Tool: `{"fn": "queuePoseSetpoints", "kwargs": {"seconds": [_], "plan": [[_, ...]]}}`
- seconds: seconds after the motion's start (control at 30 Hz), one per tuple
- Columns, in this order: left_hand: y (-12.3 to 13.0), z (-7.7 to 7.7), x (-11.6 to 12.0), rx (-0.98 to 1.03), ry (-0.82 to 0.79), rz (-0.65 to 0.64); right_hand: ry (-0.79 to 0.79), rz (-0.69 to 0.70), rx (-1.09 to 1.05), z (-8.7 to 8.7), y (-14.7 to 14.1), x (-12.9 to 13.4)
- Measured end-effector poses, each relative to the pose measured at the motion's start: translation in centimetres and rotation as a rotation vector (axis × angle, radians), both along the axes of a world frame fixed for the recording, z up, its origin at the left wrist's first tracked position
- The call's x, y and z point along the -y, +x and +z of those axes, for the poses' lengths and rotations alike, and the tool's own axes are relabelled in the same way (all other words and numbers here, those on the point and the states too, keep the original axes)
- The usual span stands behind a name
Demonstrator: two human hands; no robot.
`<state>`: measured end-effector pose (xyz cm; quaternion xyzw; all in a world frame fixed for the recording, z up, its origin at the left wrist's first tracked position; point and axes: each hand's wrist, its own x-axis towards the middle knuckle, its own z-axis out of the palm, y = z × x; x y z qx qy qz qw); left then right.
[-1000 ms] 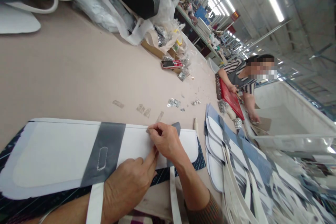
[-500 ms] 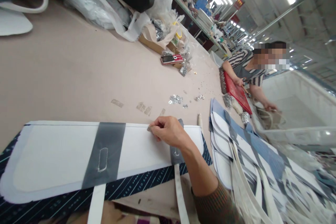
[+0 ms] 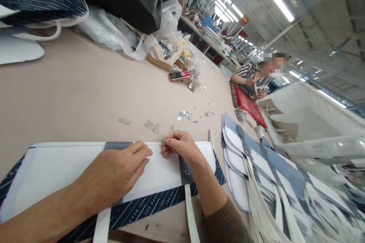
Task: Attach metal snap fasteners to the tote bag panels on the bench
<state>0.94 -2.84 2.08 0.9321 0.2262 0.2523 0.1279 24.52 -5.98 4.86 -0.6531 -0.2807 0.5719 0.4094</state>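
A white bag panel (image 3: 71, 163) with grey cross bands and pale straps lies over dark striped, lettered fabric (image 3: 148, 205). My right hand (image 3: 181, 146) is closed in a pinch at the panel's upper edge, on a small greyish piece (image 3: 163, 141) too little to name. My left hand (image 3: 119, 171) lies across the panel, covering much of the left grey band. Its fingers are drawn together and point at the right hand's fingertips; whether they hold anything is hidden. Beyond the edge are small flat translucent pieces (image 3: 152, 125) and silvery metal discs (image 3: 184, 115).
Stacked white and blue panels with straps (image 3: 239, 167) lie on the right. Farther back are a red phone (image 3: 179, 76), plastic bags (image 3: 111, 32), a black bag (image 3: 128, 3) and a red tray (image 3: 249, 106). A co-worker in stripes (image 3: 245, 72) stands behind a white bin (image 3: 313, 140).
My left hand has come in from below onto the panel, beside the right. The right hand keeps its pinch at the edge. The co-worker has raised their hands. The view has shifted slightly.
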Motion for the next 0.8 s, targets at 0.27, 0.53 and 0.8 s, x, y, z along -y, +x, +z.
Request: {"fn": "queuePoseSetpoints", "kwargs": {"seconds": [0.27,0.53,0.8], "plan": [[2.7,-3.4,-0.4,-0.011,0.212,0.018,0.06,-0.104,-0.019,-0.4,0.5,0.4],[2.6,-2.7,-0.5,0.074,0.168,-0.013,0.082,-0.066,0.242,-0.5,0.8,0.7],[2.2,-3.3,-0.2,0.099,0.149,-0.016,0.199,0.308,0.803,0.7,-0.8,0.7]]}}
